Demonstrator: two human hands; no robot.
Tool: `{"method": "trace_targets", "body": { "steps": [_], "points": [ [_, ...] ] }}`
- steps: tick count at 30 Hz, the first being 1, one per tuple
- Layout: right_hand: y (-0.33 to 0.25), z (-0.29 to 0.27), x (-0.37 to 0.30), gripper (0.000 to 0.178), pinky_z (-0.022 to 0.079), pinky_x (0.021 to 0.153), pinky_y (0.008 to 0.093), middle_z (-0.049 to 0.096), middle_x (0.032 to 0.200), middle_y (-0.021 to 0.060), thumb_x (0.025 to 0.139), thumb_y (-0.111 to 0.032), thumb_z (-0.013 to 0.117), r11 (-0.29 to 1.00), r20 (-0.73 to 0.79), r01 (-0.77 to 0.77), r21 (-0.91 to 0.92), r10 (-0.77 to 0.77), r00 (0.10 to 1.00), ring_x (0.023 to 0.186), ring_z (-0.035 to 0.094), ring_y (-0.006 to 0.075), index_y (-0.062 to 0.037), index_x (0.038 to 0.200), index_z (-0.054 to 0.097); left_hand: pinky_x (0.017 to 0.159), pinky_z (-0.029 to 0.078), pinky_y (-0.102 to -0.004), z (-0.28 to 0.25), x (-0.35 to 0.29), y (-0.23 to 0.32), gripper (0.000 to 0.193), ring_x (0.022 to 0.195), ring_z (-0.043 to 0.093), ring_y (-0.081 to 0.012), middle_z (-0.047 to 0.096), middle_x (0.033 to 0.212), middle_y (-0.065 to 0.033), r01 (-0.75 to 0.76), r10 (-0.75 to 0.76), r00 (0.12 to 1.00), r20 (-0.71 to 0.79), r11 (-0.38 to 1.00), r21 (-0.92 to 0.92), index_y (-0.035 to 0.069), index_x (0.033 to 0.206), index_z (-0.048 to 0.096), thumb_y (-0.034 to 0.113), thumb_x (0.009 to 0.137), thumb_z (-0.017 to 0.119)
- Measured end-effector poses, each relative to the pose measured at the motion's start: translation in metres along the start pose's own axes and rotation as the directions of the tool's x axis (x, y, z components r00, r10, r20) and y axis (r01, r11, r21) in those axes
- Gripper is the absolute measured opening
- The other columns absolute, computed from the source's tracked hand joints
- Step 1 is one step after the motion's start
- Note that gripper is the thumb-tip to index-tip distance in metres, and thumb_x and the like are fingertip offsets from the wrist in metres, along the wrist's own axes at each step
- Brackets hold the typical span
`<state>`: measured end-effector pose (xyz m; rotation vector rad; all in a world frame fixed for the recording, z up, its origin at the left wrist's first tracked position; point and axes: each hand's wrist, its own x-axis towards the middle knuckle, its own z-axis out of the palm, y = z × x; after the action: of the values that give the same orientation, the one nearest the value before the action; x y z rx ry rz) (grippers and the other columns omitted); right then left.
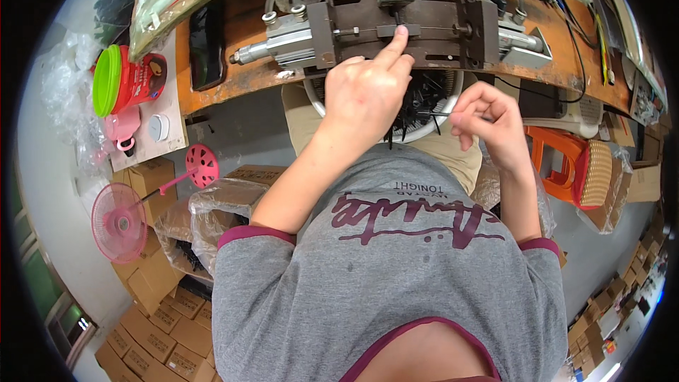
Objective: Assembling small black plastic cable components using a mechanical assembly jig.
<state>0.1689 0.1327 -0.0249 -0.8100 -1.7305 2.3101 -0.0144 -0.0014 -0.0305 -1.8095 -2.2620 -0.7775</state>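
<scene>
My left hand [369, 92] reaches over the bench edge with its index finger stretched out. The fingertip presses on a small dark block [410, 30] in the middle of a metal fixture [431, 53]; the other fingers are partly curled and appear to hold nothing. Between the thumb and fingers of my right hand [489, 119] is a thin black rod [440, 114], pointing left over a white-rimmed basket [453, 99]. Many slim black pieces [417, 102] fill that basket at my lap, partly hidden by my left hand.
Cylinders [279, 47] with air hoses flank the fixture on a worn wooden bench [233, 85]. A dark phone [207, 46] lies left. Beside it stands a red tub with a green rim [107, 81]. Further down are a pink fan [119, 223], cartons [152, 336] and an orange stool [562, 163].
</scene>
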Motion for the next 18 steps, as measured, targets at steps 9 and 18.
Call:
{"method": "trace_targets", "body": {
  "steps": [9,18],
  "points": [
    [-0.026,0.007,0.006,0.010,0.042,0.046,0.0179,0.067,0.073,0.0078,0.083,-0.002,0.070,0.899,0.048,0.090,0.429,-0.122,0.991,0.052,0.057,0.0076,-0.0009,0.089,0.062,0.077,0.058,-0.0307,-0.037,-0.002,0.021,0.038,0.092,0.071,-0.0238,0.073,0.105,-0.0128,-0.104,0.139,0.990,-0.012,0.681,-0.725,0.002,0.107,0.073,0.004,0.070,0.082],
    [-0.035,0.021,0.014,0.020,0.050,0.057,0.0229,0.068,0.081,0.0109,0.099,-0.015,0.056,0.925,-0.078,0.288,0.249,-0.277,0.958,0.061,0.062,0.0099,0.0027,0.103,0.066,0.065,0.056,-0.0286,-0.047,-0.007,0.025,0.031,0.077,0.068,-0.0178,0.070,0.090,-0.0070,-0.143,0.123,0.989,-0.078,0.727,-0.671,0.005,0.095,0.077,0.007,0.065,0.083]
  ]
}}
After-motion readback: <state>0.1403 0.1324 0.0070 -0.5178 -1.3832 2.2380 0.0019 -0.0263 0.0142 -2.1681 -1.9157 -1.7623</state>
